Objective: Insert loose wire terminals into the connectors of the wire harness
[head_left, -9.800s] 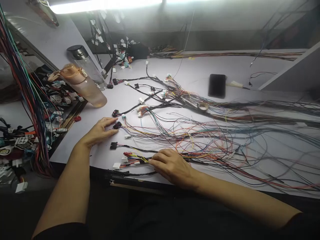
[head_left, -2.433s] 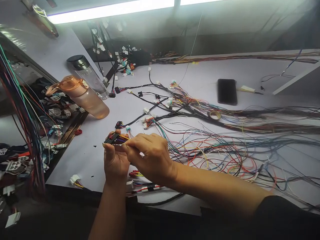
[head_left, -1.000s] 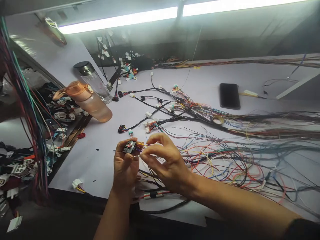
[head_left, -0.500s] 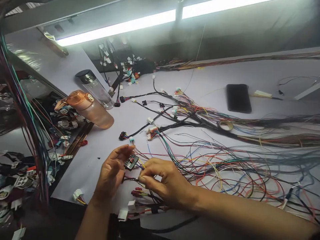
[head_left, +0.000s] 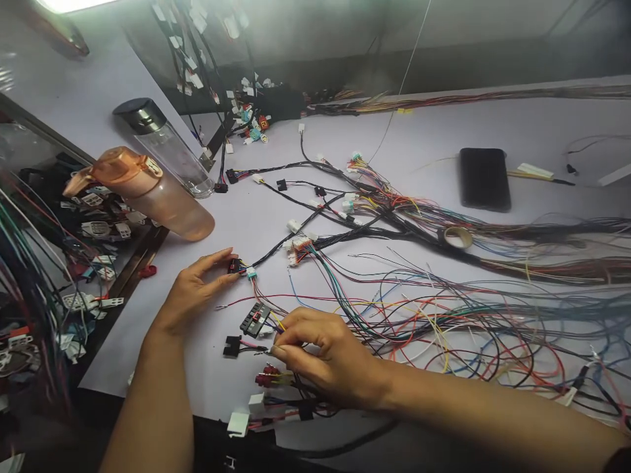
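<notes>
Lying flat on the white laminate worktop (head_left: 434,131), apparently set down within reach of both hands, was a black rectangular multi-pin connector housing (head_left: 255,320), touched by neither hand. Left hand (head_left: 194,292): thumb and forefinger were closed lightly on a small black plastic plug (head_left: 234,265), which was kept against the surface, probably to steady its lead. Right hand (head_left: 323,358): fingertips were bunched together and pinched on thin coloured wires (head_left: 270,351) just below the housing, a grip judged suited to fine strands.

Counted near the front edge: one black stub connector with red lead (head_left: 231,345), one red terminal cluster (head_left: 266,378), two white plug shells (head_left: 239,424).

Counted farther off: one orange translucent bottle (head_left: 158,197) and one clear bottle with dark cap (head_left: 165,148), both propped aslant by the left ledge; one black phone (head_left: 484,179); one tan tape roll (head_left: 457,237). Loose wires on the right half were too many to be counted.
</notes>
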`<state>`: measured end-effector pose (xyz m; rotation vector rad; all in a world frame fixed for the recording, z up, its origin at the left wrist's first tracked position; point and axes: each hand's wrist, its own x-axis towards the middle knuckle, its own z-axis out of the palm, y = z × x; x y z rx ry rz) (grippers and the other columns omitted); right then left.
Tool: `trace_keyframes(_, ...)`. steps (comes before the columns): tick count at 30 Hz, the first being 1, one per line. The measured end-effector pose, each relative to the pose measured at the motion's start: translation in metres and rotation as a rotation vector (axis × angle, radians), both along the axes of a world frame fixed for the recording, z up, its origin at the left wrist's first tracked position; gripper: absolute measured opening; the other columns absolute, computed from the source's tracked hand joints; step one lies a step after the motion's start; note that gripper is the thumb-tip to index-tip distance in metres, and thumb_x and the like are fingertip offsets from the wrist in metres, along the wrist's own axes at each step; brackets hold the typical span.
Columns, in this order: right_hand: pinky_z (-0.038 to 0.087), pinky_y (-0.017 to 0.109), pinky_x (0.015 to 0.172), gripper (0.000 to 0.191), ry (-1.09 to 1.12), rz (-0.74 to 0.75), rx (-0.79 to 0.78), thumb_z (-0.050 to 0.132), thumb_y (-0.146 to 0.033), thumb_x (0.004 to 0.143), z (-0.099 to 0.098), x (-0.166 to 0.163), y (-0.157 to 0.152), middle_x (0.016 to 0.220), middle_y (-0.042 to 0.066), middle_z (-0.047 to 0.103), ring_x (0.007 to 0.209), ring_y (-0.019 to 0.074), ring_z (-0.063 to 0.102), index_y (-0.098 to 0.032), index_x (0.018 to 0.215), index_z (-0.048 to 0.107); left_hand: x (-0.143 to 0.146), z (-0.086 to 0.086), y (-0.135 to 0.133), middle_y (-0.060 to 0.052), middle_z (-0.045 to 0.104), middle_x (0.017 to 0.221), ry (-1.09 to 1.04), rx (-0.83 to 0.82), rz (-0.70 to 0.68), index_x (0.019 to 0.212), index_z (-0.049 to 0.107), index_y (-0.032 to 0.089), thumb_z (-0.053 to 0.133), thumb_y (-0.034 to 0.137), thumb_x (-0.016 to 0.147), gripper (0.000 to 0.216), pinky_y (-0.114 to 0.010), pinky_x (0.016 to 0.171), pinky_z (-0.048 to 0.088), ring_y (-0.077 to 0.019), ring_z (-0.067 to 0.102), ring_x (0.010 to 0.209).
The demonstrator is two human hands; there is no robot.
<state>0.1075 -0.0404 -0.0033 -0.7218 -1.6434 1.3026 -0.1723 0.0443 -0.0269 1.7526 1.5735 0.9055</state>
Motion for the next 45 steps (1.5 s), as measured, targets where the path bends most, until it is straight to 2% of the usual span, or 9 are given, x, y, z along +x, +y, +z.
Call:
trace_keyframes(3, 0.05, 0.023, 0.073, 0.014, -0.019, 0.014, 0.015, 0.058, -0.019, 0.091, 0.001, 0.001, -0.002, 0.082, 0.006, 0.064, 0.077, 0.0119, 0.06, -0.014, 0.081, 0.067, 0.006, 0.004, -0.012, -0.013, 0.068, 0.112, -0.25, -0.026, 0.056, 0.118, 0.067, 0.02, 0.083, 0.041, 0.068, 0.056, -0.042, 0.101, 0.048, -0.0269, 0.064, 0.104)
trace_keyframes(7, 0.051, 0.022, 0.073, 0.014, -0.021, 0.019, 0.01, 0.059, -0.018, 0.091, 0.005, 0.002, -0.003, 0.084, 0.006, 0.065, 0.077, 0.0117, 0.061, -0.014, 0.081, 0.067, 0.013, 0.01, -0.021, -0.015, 0.07, 0.106, -0.438, -0.038, 0.101, 0.111, 0.07, 0.017, 0.086, 0.035, 0.065, 0.052, -0.035, 0.091, 0.055, -0.0259, 0.067, 0.099)
trace_keyframes(15, 0.05, 0.021, 0.073, 0.012, -0.001, 0.03, 0.016, 0.059, -0.016, 0.09, 0.003, 0.002, -0.003, 0.085, 0.006, 0.065, 0.077, 0.0117, 0.061, -0.014, 0.082, 0.067, 0.013, 0.007, -0.02, -0.012, 0.072, 0.103, -0.559, 0.043, 0.067, 0.106, 0.072, 0.018, 0.085, 0.033, 0.068, 0.043, -0.027, 0.086, 0.055, -0.0218, 0.068, 0.096)
trace_keyframes(22, 0.05, 0.019, 0.071, 0.014, -0.016, 0.026, 0.022, 0.058, -0.015, 0.09, 0.005, 0.003, -0.003, 0.084, 0.005, 0.064, 0.075, 0.0104, 0.06, -0.014, 0.079, 0.067, 0.019, 0.011, -0.019, -0.012, 0.073, 0.097, -0.605, 0.027, 0.09, 0.1, 0.074, 0.019, 0.09, 0.038, 0.06, 0.047, -0.032, 0.087, 0.057, -0.0243, 0.068, 0.093)
trace_keyframes(28, 0.049, 0.019, 0.072, 0.016, -0.019, 0.036, 0.029, 0.056, -0.014, 0.091, 0.005, 0.003, -0.001, 0.083, 0.006, 0.064, 0.075, 0.0108, 0.06, -0.013, 0.078, 0.067, 0.018, 0.012, -0.02, -0.01, 0.073, 0.097, -0.63, 0.031, 0.088, 0.101, 0.074, 0.019, 0.09, 0.036, 0.061, 0.046, -0.029, 0.085, 0.058, -0.0231, 0.069, 0.092)
trace_keyframes(37, 0.049, 0.02, 0.072, 0.015, 0.009, 0.034, 0.013, 0.058, -0.014, 0.09, 0.001, 0.002, -0.003, 0.083, 0.006, 0.064, 0.075, 0.0111, 0.06, -0.012, 0.079, 0.068, 0.019, 0.012, -0.021, -0.009, 0.072, 0.102, -0.621, 0.027, 0.067, 0.105, 0.073, 0.021, 0.088, 0.024, 0.062, 0.045, -0.029, 0.092, 0.055, -0.0226, 0.068, 0.098)
trace_keyframes(42, 0.05, 0.02, 0.072, 0.014, 0.016, 0.022, 0.043, 0.059, -0.014, 0.089, -0.002, 0.001, -0.001, 0.083, 0.006, 0.064, 0.075, 0.0111, 0.061, -0.014, 0.077, 0.067, 0.011, 0.007, -0.021, -0.011, 0.071, 0.107, -0.448, -0.029, 0.079, 0.107, 0.071, 0.019, 0.087, 0.026, 0.064, 0.046, -0.035, 0.095, 0.054, -0.0247, 0.067, 0.101)
trace_keyframes(45, 0.05, 0.02, 0.072, 0.013, 0.036, -0.003, 0.056, 0.061, -0.014, 0.088, -0.003, 0.0, -0.001, 0.081, 0.006, 0.064, 0.075, 0.0112, 0.06, -0.013, 0.076, 0.067, 0.004, 0.005, -0.02, -0.014, 0.069, 0.111, -0.273, -0.064, 0.082, 0.109, 0.071, 0.018, 0.087, 0.035, 0.065, 0.05, -0.039, 0.1, 0.05, -0.027, 0.065, 0.104)
